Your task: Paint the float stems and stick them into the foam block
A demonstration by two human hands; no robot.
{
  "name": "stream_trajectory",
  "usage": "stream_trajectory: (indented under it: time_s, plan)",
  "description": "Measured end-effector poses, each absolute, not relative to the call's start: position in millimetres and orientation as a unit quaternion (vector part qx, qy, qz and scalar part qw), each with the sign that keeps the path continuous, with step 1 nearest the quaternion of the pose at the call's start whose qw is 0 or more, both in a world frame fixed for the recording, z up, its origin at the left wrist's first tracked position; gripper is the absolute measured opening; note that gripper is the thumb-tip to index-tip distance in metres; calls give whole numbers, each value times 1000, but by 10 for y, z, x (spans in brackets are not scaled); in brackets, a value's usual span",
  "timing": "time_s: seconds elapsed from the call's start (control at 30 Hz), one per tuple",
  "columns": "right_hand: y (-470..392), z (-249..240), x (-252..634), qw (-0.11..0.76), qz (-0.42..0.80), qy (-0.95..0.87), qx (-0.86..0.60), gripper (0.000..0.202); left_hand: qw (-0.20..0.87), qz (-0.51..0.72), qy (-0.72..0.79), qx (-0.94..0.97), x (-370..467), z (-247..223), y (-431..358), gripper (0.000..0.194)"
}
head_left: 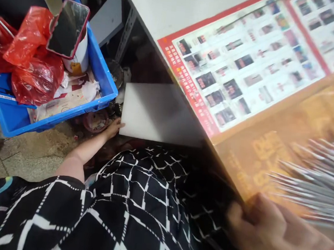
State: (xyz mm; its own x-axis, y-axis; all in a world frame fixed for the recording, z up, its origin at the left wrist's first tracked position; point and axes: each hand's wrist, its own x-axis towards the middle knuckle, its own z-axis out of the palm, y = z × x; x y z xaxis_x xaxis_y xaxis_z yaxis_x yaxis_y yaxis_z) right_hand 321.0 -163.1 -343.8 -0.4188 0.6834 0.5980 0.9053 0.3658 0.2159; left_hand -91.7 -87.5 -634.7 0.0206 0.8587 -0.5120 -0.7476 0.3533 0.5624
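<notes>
My left hand (114,128) reaches down under the table's side, its fingers closed at the lower left corner of a flat white board (147,112). The board runs in under the table, so its right end is hidden. At the table's near edge, my right hand (271,229) is curled, with the fingers over the side; motion blurs it somewhat. Just beyond it lies a fan of thin silvery metal rods (319,179), pointed at their ends, on an orange printed sheet (239,165).
A blue crate (101,77) stands at the left, holding red plastic bags (38,76), a white cup (78,56) and a phone (67,28) propped on it. A red-bordered product chart (238,65) covers part of the white table (176,6). A round bowl (96,120) sits low beside the crate.
</notes>
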Motion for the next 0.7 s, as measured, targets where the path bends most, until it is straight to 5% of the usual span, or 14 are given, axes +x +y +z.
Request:
stream_trajectory:
  time_s: [0.7]
  plan:
    - [-1597, -3444, 3259, 214, -313, -793, -476, 54, 694, 596, 402, -25, -1188, -6795, -1197, 54]
